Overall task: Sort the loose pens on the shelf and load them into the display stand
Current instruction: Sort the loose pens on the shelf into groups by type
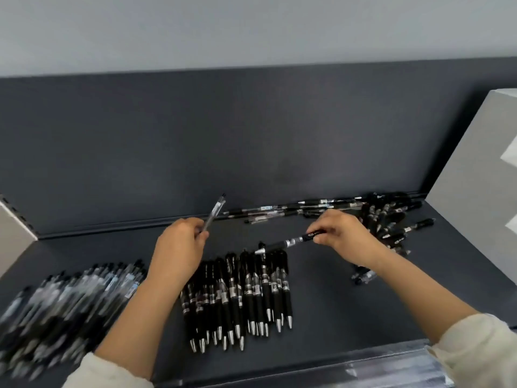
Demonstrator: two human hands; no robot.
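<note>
My left hand pinches a clear-barrelled pen that points up and to the right, above the dark shelf. My right hand grips a black pen by its rear end, its silver tip aimed left over a sorted row of black pens lying side by side, tips toward me. A sorted pile of clear pens lies at the front left, partly blurred. Unsorted loose pens are heaped at the back right, with a few along the back edge. No display stand is recognisable.
A dark back panel closes the shelf behind. Grey side panels stand at the right and the left. A shiny price rail runs along the front edge. A couple of stray pens lie under my right forearm.
</note>
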